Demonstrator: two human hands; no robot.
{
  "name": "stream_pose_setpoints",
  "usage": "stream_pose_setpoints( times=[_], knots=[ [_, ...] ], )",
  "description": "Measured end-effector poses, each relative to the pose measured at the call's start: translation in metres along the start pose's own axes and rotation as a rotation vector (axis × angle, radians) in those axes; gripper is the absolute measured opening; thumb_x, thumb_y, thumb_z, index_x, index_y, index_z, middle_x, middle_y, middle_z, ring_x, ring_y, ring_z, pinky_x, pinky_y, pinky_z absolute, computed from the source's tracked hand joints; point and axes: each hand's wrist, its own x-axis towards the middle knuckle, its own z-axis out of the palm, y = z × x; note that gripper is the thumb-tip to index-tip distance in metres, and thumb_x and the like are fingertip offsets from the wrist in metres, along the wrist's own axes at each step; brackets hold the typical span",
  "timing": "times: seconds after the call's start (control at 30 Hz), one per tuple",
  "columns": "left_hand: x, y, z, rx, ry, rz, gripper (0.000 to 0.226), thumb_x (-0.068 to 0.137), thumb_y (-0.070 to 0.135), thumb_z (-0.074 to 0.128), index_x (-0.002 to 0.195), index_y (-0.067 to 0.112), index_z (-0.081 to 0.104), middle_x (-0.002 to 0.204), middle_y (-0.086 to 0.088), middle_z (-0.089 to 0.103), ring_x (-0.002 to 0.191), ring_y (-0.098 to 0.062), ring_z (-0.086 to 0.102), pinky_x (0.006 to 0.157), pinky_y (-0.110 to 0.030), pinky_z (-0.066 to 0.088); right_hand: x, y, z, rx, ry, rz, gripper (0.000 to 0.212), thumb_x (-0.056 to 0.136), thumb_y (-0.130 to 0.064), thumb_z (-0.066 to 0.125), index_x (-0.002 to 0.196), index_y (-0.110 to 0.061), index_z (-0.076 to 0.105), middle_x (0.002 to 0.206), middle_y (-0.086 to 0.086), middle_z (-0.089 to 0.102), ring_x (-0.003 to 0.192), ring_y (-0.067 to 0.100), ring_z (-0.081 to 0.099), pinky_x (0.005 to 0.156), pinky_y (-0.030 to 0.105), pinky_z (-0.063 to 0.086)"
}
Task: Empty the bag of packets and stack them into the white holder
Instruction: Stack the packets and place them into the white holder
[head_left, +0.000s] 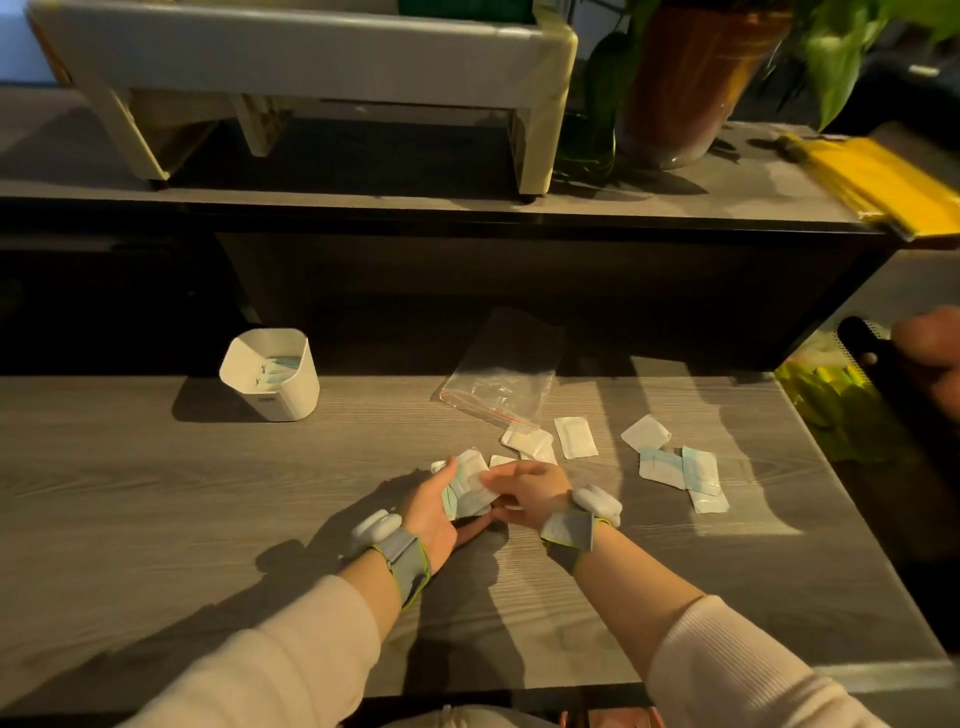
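- Head view, centre of the frame: the left hand (431, 512) cups a small stack of packets (467, 491), its fingers curled under and around them.
- The right hand (524, 493) meets the stack from the right, thumb and fingers pinching its top packet.
- Both wrists carry grey bands with white pods.
- Right of centre, loose packets (675, 467) lie scattered flat on the grey wooden table (156, 493), some overlapping; two more white packets (550, 441) lie just beyond the hands.
- The clear zip bag (501, 379) lies flat above the hands, near the back edge of the table.
- Left of centre, the white holder (270, 374) stands upright, well apart from the hands, with a few packets already inside.
- Upper right: a potted plant (691, 78) and a yellow bundle (883, 176) rest on a raised shelf.
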Motion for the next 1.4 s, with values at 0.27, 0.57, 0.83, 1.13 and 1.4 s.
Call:
stream_pose_setpoints(
  times=[0.27,0.57,0.83,1.13,1.4],
  knots=[
    [0.004,-0.007,0.002,-0.061,0.237,0.147,0.014,0.091,0.001,0.054,0.099,0.011,0.06,0.103,-0.018,0.059,0.077,-0.025,0.059,0.047,-0.031,0.056,0.027,0.002,-0.022,-0.722,0.208,-0.269,0.01,0.086,-0.03,0.06,0.091,-0.025,0.067,0.097,0.001,0.07,0.095,0.023,0.065,0.078,0.024,0.047],
    [0.001,0.004,0.001,-0.134,0.265,0.174,0.031,0.088,-0.004,0.056,0.116,0.01,0.055,0.118,-0.019,0.057,0.104,-0.037,0.055,0.073,-0.044,0.052,0.038,0.003,-0.031,-1.277,0.039,-0.462,0.054,0.087,-0.014,0.058,0.139,-0.021,0.045,0.139,0.008,0.051,0.128,0.029,0.047,0.104,0.03,0.039],
    [0.004,0.002,0.012,-0.105,0.289,0.172,0.039,0.093,0.003,0.05,0.131,0.013,0.048,0.121,-0.019,0.058,0.095,-0.031,0.057,0.066,-0.039,0.05,0.027,-0.003,-0.041,-1.007,0.113,-0.498,0.024,0.084,-0.031,0.062,0.097,-0.011,0.063,0.099,0.01,0.066,0.09,0.028,0.06,0.069,0.026,0.039],
    [0.006,-0.006,0.039,0.133,0.195,0.168,0.029,0.099,0.015,0.044,0.127,0.02,0.049,0.114,-0.014,0.059,0.102,-0.032,0.059,0.082,-0.049,0.054,0.013,-0.019,-0.03,-0.894,0.121,-0.483,0.022,0.085,-0.03,0.058,0.091,-0.011,0.068,0.083,0.006,0.067,0.076,0.023,0.057,0.066,0.025,0.04],
    [0.006,0.003,0.043,0.018,0.079,0.034,0.052,0.09,0.051,0.05,0.119,0.01,0.06,0.118,-0.017,0.065,0.103,-0.03,0.063,0.071,-0.042,0.058,0.012,-0.018,-0.023,-0.662,0.054,-0.445,0.029,0.081,-0.045,0.064,0.096,-0.021,0.062,0.078,-0.005,0.071,0.073,0.014,0.069,0.056,0.022,0.05]
  ],
)
